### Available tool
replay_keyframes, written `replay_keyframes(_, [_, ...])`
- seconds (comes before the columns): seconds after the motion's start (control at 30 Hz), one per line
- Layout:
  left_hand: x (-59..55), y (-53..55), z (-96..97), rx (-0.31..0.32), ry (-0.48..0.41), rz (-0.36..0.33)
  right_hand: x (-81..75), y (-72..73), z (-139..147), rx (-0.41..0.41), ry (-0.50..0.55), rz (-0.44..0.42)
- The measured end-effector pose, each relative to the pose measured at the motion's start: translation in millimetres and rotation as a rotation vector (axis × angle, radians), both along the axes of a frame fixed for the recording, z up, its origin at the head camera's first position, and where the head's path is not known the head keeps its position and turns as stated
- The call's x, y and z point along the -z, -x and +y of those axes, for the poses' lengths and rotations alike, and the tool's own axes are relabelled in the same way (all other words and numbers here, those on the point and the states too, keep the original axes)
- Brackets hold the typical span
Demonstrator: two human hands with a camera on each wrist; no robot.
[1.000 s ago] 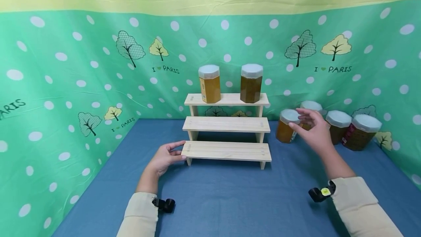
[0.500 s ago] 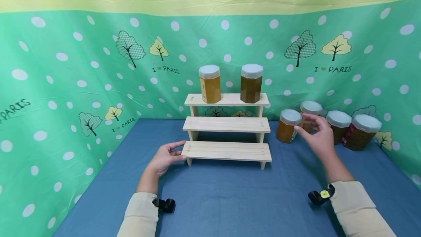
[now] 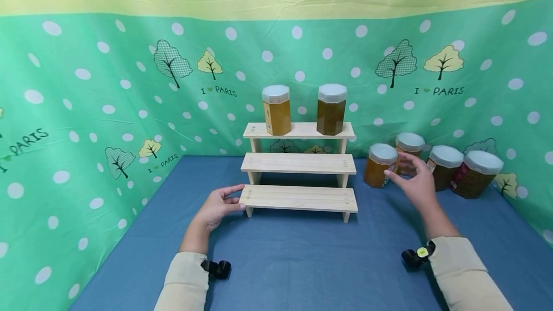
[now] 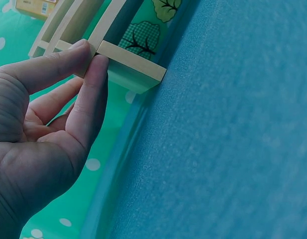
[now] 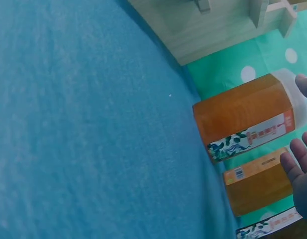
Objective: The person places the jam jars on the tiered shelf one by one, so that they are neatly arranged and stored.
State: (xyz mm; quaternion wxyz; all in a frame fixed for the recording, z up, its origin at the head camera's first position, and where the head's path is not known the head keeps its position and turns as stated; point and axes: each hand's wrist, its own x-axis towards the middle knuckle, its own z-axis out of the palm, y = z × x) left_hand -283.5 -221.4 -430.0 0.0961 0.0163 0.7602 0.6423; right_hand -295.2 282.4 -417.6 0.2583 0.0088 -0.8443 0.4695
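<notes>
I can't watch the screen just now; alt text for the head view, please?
The right hand is beside an amber jar on the blue cloth, contact unclear, with three more jars nearby. The left hand pinches the lowest step of a three-tier wooden stand; two jars stand on its top.
</notes>
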Motion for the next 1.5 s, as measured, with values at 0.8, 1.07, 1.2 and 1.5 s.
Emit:
replay_keyframes(0.8, [0.8, -0.3, 1.1, -0.006, -0.013, -0.006, 7.1, 27.2, 4.8, -0.069, 0.043, -0.173])
replay_keyframes(1.07, [-0.1, -0.9, 0.9, -0.01, -0.016, -0.008, 4.9, 31.0, 3.2, -0.098, 0.05, -0.16])
replay_keyframes(1.2, [0.1, -0.8, 0.2, -0.004, -0.017, -0.005, 5.1, 32.4, 3.9, -0.116, 0.047, -0.156])
replay_keyframes(1.5, [1.6, -0.2, 1.0, -0.006, -0.015, 0.0, 6.8, 32.3, 5.7, -0.096, 0.058, -0.146])
